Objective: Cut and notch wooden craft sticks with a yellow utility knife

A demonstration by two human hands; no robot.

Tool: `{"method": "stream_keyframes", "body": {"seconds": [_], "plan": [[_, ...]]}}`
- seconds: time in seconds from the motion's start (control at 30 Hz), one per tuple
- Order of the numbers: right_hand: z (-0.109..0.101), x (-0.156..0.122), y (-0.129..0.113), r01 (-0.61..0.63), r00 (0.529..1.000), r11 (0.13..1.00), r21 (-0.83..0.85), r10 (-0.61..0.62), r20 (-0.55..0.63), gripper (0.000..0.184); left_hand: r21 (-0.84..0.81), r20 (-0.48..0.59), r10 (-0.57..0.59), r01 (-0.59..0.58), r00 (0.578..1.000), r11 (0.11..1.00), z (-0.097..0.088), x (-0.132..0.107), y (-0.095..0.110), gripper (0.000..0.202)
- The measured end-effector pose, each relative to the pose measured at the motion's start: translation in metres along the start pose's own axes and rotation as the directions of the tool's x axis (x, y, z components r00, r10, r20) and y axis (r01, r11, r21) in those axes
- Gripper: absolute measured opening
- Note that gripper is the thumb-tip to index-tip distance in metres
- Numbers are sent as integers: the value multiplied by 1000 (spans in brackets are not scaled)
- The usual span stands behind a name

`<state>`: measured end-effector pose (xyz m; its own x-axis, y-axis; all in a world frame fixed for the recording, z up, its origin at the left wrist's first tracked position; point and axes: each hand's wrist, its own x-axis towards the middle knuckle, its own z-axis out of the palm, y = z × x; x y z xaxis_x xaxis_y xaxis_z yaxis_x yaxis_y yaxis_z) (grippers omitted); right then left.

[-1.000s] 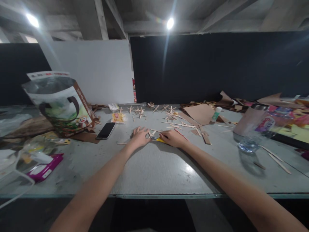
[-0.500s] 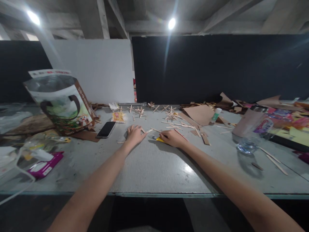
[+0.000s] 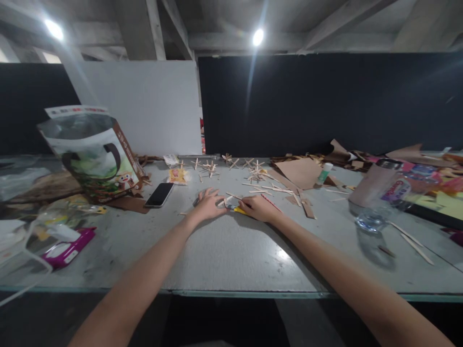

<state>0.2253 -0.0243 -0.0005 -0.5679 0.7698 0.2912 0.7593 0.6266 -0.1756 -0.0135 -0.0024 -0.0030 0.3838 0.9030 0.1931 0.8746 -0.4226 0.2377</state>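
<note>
On table (image 3: 231, 255), left hand (image 3: 207, 206) flat touching sticks (image 3: 224, 202); right hand (image 3: 258, 208) grips yellow tool (image 3: 239, 210).

Bare table (image 3: 231, 255) near; sticks (image 3: 260, 185) ahead, phone (image 3: 159, 194) left

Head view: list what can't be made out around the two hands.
All in the head view:
Yellow object: the right hand covers most of it, so what it is cannot be told.
Wooden sticks by the left hand: too small to tell joined from loose.
Under the left palm: hidden by the hand itself.
Clear bottle label: blurred near the right edge.
</note>
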Motion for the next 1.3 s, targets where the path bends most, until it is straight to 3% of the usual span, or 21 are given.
{"method": "stream_keyframes", "body": {"seconds": [0.63,0.87,1.07,1.3], "plan": [[0,2,0,22,1000,1000,-8,-22,7,42,49,47,-72,70,996,996,0,8,-7,58],[0,4,2,34,999,998,-44,-32,39,40,63,36,-39,37,999,997,0,30,-17,59],[0,7,1,7,999,996,-93,-2,52,40,70,11,4,-5,1000,998,-16,45,-33,46],[3,28,4,-38,998,995,-91,43,55,42,66,17,39,-40,999,997,-21,51,-42,51]]}}
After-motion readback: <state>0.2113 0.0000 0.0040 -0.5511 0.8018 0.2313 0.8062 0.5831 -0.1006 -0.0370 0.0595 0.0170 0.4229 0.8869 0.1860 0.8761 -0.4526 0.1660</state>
